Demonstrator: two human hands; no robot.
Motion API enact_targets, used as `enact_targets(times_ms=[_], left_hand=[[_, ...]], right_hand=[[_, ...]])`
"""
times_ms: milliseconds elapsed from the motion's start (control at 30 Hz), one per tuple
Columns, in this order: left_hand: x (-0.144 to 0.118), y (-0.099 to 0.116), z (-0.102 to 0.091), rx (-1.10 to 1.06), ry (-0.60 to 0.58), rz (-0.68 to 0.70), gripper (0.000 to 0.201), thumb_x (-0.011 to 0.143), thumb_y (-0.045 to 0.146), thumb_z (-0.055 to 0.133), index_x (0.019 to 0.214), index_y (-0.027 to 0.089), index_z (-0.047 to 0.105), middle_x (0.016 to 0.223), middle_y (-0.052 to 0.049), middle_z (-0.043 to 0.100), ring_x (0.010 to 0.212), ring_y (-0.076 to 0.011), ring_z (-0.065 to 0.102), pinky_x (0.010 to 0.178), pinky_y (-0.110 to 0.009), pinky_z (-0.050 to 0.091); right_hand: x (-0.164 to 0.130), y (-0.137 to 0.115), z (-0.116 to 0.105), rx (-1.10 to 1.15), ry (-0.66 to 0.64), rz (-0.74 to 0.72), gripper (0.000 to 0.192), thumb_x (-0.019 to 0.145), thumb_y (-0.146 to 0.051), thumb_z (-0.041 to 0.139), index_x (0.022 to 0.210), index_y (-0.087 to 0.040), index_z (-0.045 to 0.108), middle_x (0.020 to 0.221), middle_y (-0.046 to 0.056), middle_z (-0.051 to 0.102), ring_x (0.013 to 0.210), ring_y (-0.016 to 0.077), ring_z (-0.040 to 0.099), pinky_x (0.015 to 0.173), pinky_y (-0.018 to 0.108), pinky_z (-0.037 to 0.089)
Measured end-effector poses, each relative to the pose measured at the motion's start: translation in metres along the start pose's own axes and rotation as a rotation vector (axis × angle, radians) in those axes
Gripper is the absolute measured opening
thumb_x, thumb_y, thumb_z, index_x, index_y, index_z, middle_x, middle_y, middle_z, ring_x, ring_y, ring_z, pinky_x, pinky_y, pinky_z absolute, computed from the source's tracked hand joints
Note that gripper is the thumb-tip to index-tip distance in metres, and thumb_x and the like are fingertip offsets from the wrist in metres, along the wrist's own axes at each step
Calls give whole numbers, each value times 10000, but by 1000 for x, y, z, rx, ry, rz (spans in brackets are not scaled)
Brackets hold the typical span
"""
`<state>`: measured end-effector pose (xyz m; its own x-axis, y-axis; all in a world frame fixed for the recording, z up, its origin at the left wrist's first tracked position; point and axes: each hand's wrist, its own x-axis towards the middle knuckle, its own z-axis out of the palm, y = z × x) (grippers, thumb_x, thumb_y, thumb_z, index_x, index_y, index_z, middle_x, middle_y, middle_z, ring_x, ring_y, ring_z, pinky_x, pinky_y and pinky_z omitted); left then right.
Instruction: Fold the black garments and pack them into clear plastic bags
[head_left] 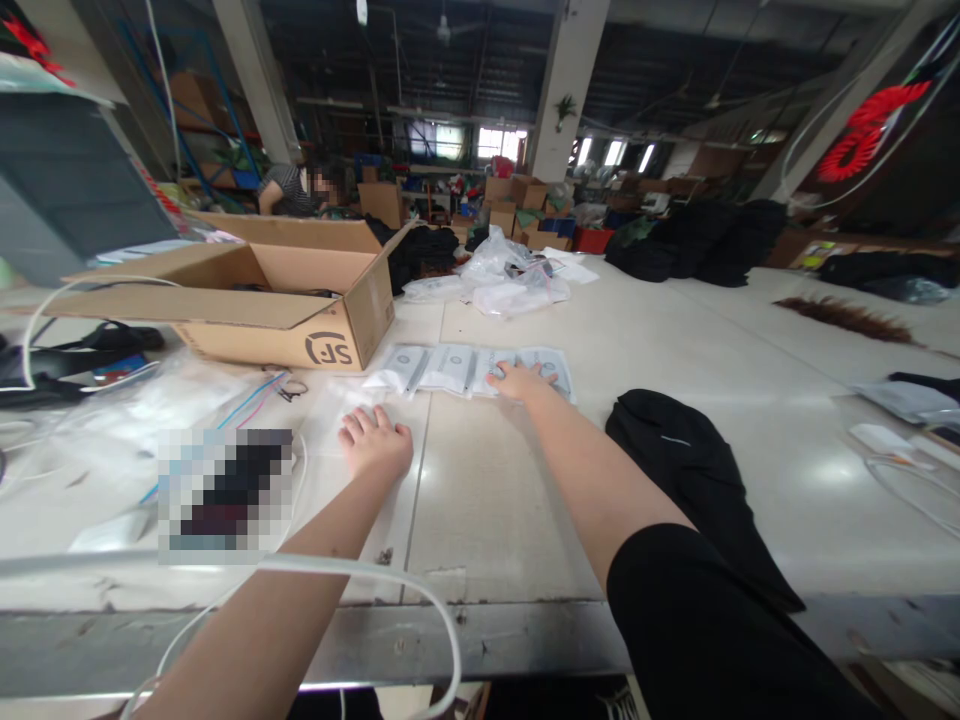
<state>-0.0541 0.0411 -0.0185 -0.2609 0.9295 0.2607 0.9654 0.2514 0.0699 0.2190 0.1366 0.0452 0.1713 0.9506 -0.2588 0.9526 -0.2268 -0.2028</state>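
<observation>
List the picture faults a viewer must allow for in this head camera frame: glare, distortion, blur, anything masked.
Head view: wide-angle bending bows the pillars and the table edge; ceiling light glares off the tabletop at right; far windows blow out white; a pixelated patch masks something beside the left hand; the right hand on the white packets is sharp.

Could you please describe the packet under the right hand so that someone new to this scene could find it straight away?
Start at the open cardboard box on the big pale table. Just to its right, a row of flat white printed packets runs along the table. The one meant is the packet at the row's right end, the only one with the right hand resting on it.
</observation>
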Motion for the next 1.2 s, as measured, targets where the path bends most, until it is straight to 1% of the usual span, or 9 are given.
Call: enact_targets(times_ms=[267, 500, 667, 733, 833, 933, 1000, 1100, 1200], left_hand=[[0, 0, 0, 10, 5, 12, 632, 924, 367, 385, 1461, 39, 446, 1504, -300, 397, 1415, -456, 318, 1106, -557, 260], [-1, 0, 0, 9, 6, 9, 627, 918, 360, 384, 1459, 50, 442, 1506, -285, 392, 1410, -448, 314, 1106, -536, 242], [-5, 4, -15, -40, 16, -78, 486, 886, 386, 405, 1207, 91, 622, 1279, -241, 567, 1208, -399, 469, 965, -534, 349], [-7, 6, -21, -45, 27, -87, 449, 880, 382, 400, 1127, 94, 641, 1184, -223, 594, 1138, -383, 490, 924, -535, 359], [-10, 7, -27, -56, 44, -30, 467, 888, 420, 391, 1105, 95, 648, 1142, -212, 593, 1117, -380, 484, 907, -532, 354], [-11, 5, -30, -75, 38, 36, 512, 914, 482, 354, 1046, 109, 679, 1111, -204, 602, 1113, -380, 484, 907, -531, 352], [-11, 4, -30, -83, 47, 78, 530, 931, 490, 332, 1044, 114, 688, 1110, -203, 611, 1121, -377, 490, 922, -525, 351], [-10, 2, -27, -124, 48, 145, 523, 942, 466, 333, 1074, 100, 682, 1118, -208, 627, 1140, -363, 507, 945, -490, 362], [-8, 1, -23, -156, 42, 167, 491, 947, 427, 339, 1078, 90, 672, 1107, -210, 638, 1141, -354, 525, 942, -470, 381]], right_hand=[[-3, -6, 14, -10, 28, -1, 761, 866, -804, 211, 1545, -462, 203, 1671, 35, 132, 1470, 535, -35, 997, 830, -79], [1, -28, 22, -15, 33, 3, 754, 871, -801, 176, 1551, -477, 146, 1682, 11, 53, 1468, 526, -71, 989, 826, -115], [2, -40, 26, -27, 56, 2, 747, 885, -782, 130, 1560, -464, 113, 1684, 15, 28, 1475, 506, -75, 999, 812, -120], [2, -41, 27, -35, 51, 13, 743, 892, -771, 121, 1565, -455, 93, 1685, 22, 18, 1477, 501, -77, 998, 813, -117], [0, -39, 25, -25, 35, 11, 742, 902, -760, 133, 1569, -445, 51, 1686, 24, -17, 1490, 476, -74, 1023, 801, -94], [-7, -30, 20, 24, 82, -58, 719, 933, -716, 154, 1577, -413, 52, 1684, 30, -61, 1515, 410, 1, 1091, 754, 0], [-13, -18, 16, 62, 183, -101, 686, 963, -648, 201, 1580, -354, 133, 1683, 59, -7, 1510, 363, 120, 1145, 665, 117], [-26, 8, 7, 73, 377, -109, 621, 979, -496, 310, 1535, -222, 297, 1642, 132, 192, 1432, 316, 318, 1143, 485, 284], [-47, 46, -3, 6, 439, -67, 529, 956, -389, 376, 1436, -178, 449, 1496, 168, 439, 1318, 309, 451, 1088, 445, 357]])
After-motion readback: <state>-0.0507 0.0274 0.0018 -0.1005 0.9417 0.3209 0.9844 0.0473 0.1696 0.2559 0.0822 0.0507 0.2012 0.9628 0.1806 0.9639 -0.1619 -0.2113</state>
